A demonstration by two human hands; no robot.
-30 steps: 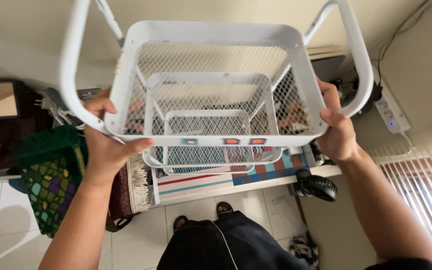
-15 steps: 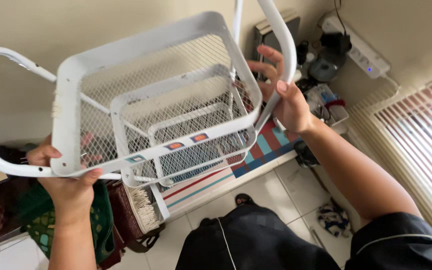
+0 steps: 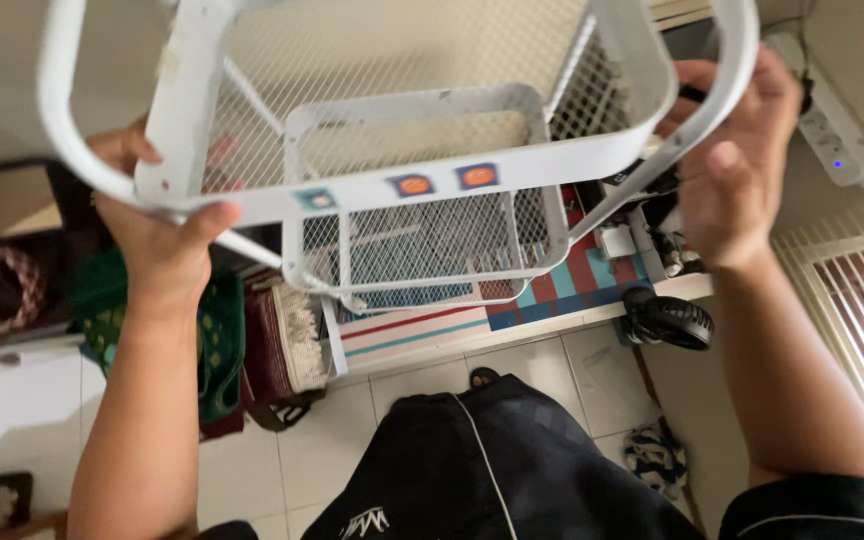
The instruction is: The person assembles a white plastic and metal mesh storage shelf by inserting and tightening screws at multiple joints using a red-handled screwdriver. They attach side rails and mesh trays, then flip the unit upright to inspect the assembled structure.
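While both hands clamp the rack (image 3: 422,180), left hand (image 3: 167,250) on its front rim, right hand (image 3: 737,165) around the side tube, it looks light, stiff, bulky

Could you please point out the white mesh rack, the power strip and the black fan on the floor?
white mesh rack (image 3: 432,185): head view, front rim of top basket.
power strip (image 3: 837,130): head view, white casing.
black fan (image 3: 670,322): head view, round grille.

You have: one white wire-mesh rack (image 3: 422,190) with three stacked baskets; three small square stickers (image 3: 414,185) on its near rim; one white power strip (image 3: 837,130), far right; one black headphone set (image 3: 667,322), right; two hands.
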